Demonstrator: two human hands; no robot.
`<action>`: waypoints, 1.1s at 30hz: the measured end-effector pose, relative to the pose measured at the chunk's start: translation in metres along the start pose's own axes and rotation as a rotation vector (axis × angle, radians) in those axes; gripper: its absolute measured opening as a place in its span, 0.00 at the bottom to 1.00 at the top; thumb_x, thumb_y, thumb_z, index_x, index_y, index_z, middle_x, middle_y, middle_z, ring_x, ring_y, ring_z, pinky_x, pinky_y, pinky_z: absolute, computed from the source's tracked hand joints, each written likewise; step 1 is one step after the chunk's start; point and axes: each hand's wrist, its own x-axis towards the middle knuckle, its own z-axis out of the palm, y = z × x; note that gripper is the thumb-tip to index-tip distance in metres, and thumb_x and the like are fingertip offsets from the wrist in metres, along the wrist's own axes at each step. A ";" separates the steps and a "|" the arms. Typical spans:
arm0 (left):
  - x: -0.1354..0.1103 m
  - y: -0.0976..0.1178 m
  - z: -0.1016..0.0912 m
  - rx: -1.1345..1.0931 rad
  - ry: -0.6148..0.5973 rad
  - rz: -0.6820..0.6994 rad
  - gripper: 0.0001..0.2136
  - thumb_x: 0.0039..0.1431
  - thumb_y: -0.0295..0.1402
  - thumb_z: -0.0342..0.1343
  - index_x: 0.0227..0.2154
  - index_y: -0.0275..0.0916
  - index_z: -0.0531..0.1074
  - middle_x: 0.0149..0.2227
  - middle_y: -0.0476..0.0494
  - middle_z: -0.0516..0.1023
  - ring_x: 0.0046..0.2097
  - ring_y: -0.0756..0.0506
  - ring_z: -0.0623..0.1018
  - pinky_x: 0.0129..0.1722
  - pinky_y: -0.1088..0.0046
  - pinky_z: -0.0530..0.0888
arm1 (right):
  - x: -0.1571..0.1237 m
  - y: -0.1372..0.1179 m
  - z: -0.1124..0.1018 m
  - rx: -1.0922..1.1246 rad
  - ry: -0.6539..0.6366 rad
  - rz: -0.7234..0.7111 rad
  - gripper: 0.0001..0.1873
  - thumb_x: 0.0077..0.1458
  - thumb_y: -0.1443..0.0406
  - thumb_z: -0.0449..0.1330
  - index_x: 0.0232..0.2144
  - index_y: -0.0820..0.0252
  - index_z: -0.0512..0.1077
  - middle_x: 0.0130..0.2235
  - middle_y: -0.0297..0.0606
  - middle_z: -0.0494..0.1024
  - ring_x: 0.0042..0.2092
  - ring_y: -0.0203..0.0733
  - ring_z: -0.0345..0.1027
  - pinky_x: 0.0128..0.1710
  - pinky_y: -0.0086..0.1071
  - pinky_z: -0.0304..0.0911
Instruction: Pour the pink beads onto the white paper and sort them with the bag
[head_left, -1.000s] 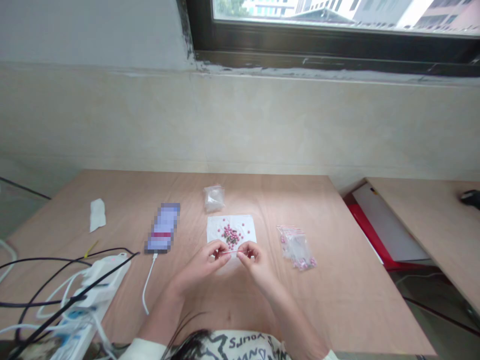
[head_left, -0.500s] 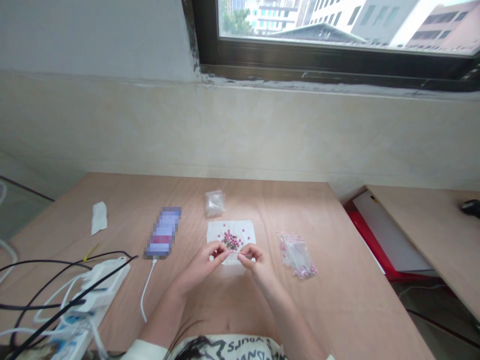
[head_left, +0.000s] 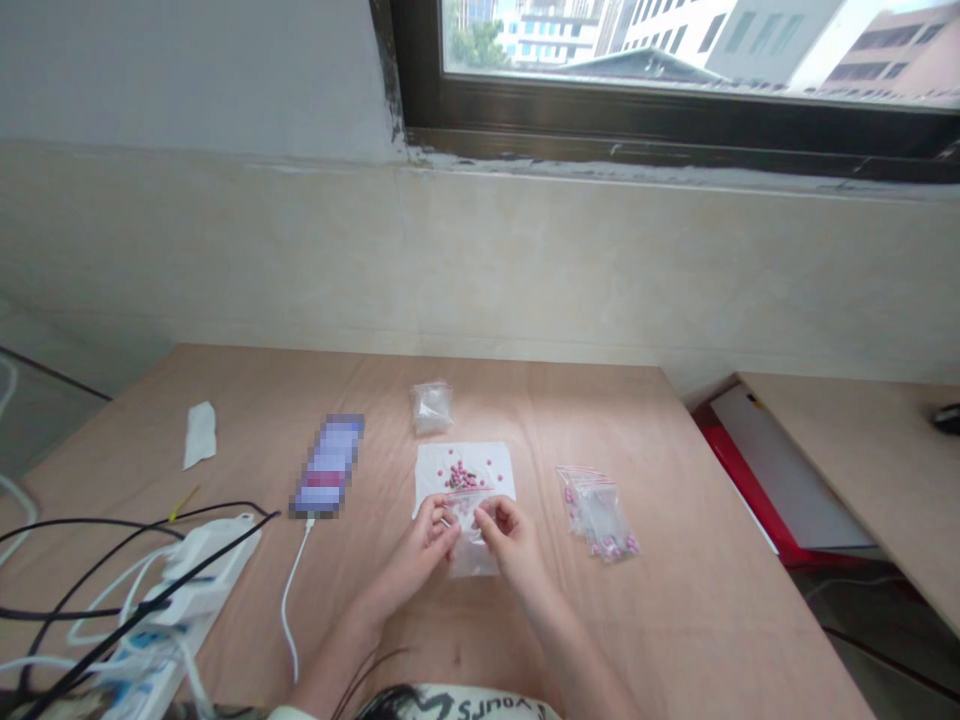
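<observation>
A small clear zip bag (head_left: 474,557) is between my hands, its top strip toward the far side. My left hand (head_left: 429,540) pinches the bag's left side, fingers closed. My right hand (head_left: 511,535) is closed on its right side near the top. Just beyond the bag, a white paper sheet (head_left: 427,463) lies on the table with a loose pile of pink beads (head_left: 463,475), a few dark ones among them. Whether anything is inside the held bag I cannot tell.
Filled zip bags with pink pieces (head_left: 600,515) lie to the right. A stack of clear bags (head_left: 432,408) lies behind the paper. At left are a charging phone (head_left: 328,468), a white scrap (head_left: 199,436) and a power strip (head_left: 199,590) with tangled cables.
The bag was seen nearly edge-on between my fingers; now its face hangs toward me, below my fingers. My hands have come slightly lower and nearer to me.
</observation>
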 end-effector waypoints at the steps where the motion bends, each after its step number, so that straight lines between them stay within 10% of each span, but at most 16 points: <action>1: 0.002 -0.002 -0.001 -0.013 0.034 0.010 0.15 0.53 0.39 0.48 0.40 0.41 0.53 0.30 0.52 0.63 0.24 0.54 0.67 0.23 0.78 0.65 | 0.000 0.000 0.000 -0.018 0.015 -0.001 0.12 0.43 0.58 0.57 0.22 0.61 0.63 0.20 0.30 0.65 0.22 0.33 0.58 0.22 0.26 0.53; 11: 0.106 0.046 -0.082 0.372 0.581 0.208 0.13 0.48 0.34 0.51 0.37 0.39 0.58 0.25 0.54 0.66 0.23 0.53 0.68 0.25 0.77 0.65 | 0.012 -0.006 -0.109 -0.995 0.691 -0.149 0.18 0.43 0.60 0.50 0.34 0.66 0.69 0.38 0.49 0.70 0.42 0.51 0.60 0.41 0.42 0.52; 16: 0.153 0.054 -0.105 0.485 0.686 0.211 0.14 0.40 0.27 0.56 0.33 0.37 0.61 0.25 0.51 0.66 0.35 0.44 0.71 0.39 0.65 0.64 | 0.003 0.013 -0.130 -1.243 0.719 0.061 0.20 0.44 0.59 0.50 0.38 0.63 0.71 0.43 0.51 0.70 0.42 0.57 0.60 0.35 0.44 0.53; 22: 0.140 0.056 -0.106 0.627 0.801 0.305 0.17 0.43 0.31 0.55 0.38 0.36 0.60 0.34 0.44 0.65 0.40 0.43 0.67 0.42 0.65 0.64 | -0.005 0.024 -0.140 -1.178 0.733 -0.109 0.21 0.49 0.58 0.45 0.34 0.63 0.73 0.37 0.50 0.74 0.37 0.54 0.65 0.33 0.43 0.55; 29: 0.054 0.064 -0.059 0.392 0.359 0.220 0.09 0.53 0.38 0.46 0.33 0.38 0.63 0.30 0.50 0.66 0.31 0.51 0.67 0.31 0.77 0.64 | -0.022 -0.019 -0.128 -0.873 0.858 -0.257 0.19 0.49 0.59 0.50 0.36 0.66 0.72 0.38 0.50 0.75 0.39 0.49 0.66 0.39 0.39 0.58; 33: 0.013 0.068 -0.008 0.219 -0.120 0.083 0.13 0.55 0.41 0.43 0.27 0.36 0.64 0.26 0.50 0.67 0.27 0.53 0.66 0.27 0.78 0.63 | -0.032 -0.040 -0.071 -0.768 0.469 -0.493 0.15 0.50 0.65 0.51 0.40 0.56 0.71 0.41 0.41 0.74 0.43 0.45 0.65 0.44 0.41 0.56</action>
